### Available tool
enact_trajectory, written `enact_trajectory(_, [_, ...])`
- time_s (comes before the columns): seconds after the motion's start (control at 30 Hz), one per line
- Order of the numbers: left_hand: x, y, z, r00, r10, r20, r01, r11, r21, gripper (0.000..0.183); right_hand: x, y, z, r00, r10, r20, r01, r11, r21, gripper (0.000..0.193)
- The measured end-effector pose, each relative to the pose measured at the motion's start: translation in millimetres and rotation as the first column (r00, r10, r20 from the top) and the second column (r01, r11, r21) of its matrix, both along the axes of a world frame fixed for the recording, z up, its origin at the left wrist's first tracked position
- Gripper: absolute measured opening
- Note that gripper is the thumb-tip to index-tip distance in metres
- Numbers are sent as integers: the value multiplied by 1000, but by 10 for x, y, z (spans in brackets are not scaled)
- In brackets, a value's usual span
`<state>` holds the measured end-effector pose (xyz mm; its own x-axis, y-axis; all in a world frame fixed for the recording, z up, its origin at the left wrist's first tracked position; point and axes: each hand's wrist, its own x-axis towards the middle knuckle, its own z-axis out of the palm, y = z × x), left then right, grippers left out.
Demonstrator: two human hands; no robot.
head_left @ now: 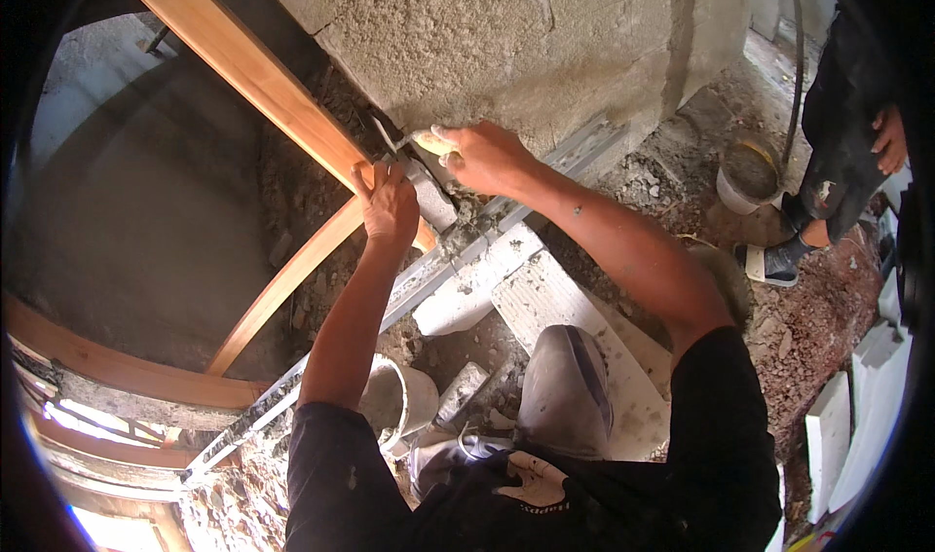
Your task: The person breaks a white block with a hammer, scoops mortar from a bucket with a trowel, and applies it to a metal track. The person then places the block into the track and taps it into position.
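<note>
My right hand (pixel 492 158) grips the pale yellow handle of a trowel (pixel 427 142), whose metal blade points left into the gap beside the rough wall. Below and left of it, my left hand (pixel 392 206) has its fingers bent over the lower part of a long wooden beam (pixel 263 80), and part of that edge is hidden by the hand. A grey block (pixel 430 197) lies close to the right of my left fingers. Under both hands a long metal straightedge (pixel 424 279) smeared with mortar runs diagonally across.
A rough plastered wall (pixel 467 55) rises ahead. A mortar bucket (pixel 399 401) stands near my knee, another bucket (pixel 748 172) by a person (pixel 842 133) at the right. White blocks (pixel 545 299) lie in front of me. A curved wooden strip (pixel 287 284) meets the beam. Rubble covers the ground.
</note>
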<state>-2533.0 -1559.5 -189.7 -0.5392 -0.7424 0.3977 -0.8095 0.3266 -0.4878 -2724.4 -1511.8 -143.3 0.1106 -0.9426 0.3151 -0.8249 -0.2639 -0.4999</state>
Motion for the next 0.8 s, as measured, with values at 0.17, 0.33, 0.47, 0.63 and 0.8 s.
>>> enact_trajectory(0.17, [8, -17, 4, 1000, 19, 9, -19, 1000, 23, 11, -52, 39, -60, 1000, 30, -4, -31, 996, -85, 50])
enact_trajectory(0.33, [46, -15, 42, 996, 17, 82, -18, 1000, 13, 14, -136, 579, -634, 984, 14, 177, 37, 960, -279, 52])
enact_trajectory(0.47, [17, -42, 135, 961, -40, 272, 55, 997, -46, 16, 272, 1137, -1560, 777, -17, 629, 235, 935, -265, 52])
enact_trajectory(0.63, [-128, -282, 336, 942, -4, 335, -70, 975, 209, 21, 892, 1412, -2316, 288, -293, 912, 1, 952, 306, 17])
enact_trajectory(0.8, [-162, -375, 333, 977, -98, 189, 50, 968, 244, 18, 1110, 1594, -2244, 44, -336, 941, -255, 907, 336, 21])
